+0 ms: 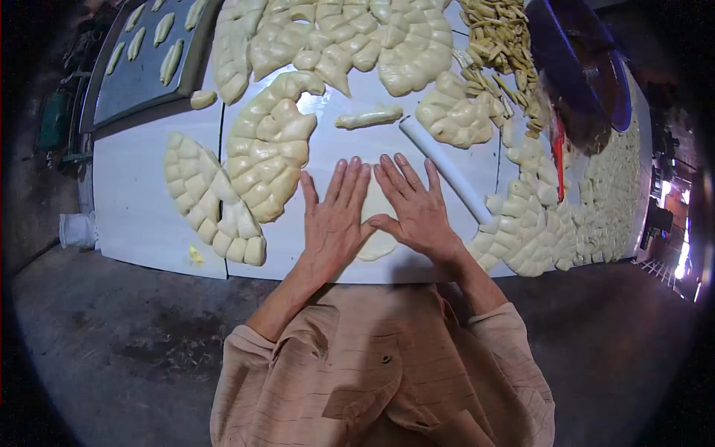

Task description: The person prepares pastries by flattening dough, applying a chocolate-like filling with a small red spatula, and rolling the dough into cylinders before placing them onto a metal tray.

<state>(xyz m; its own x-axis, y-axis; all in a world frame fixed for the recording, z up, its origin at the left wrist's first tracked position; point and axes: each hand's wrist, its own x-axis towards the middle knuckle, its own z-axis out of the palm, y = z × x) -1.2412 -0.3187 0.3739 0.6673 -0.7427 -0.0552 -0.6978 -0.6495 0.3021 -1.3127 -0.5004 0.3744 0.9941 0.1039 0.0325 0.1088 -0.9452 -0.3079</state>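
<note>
A thin, flattened oval of dough [378,246] lies near the front edge of the white table, partly covered by my hands. My left hand [335,216] is laid flat along its left side, fingers stretched out and pointing away from me. My right hand [418,214] rests over its right side, fingers spread and thumb reaching toward the left hand. Neither hand grips anything. Just right of my right hand, a white rolling rod [447,171] lies at a slant. Beyond my fingertips sits one rolled-up dough piece [369,117].
Portioned dough masses [272,141] spread left and far across the table [149,238]. A metal tray [138,86] holds several shaped rolls at far left. Right are yellowish strips [499,37], a blue-purple basin [570,59], a red-handled tool [558,156] and many small dough pieces [536,223].
</note>
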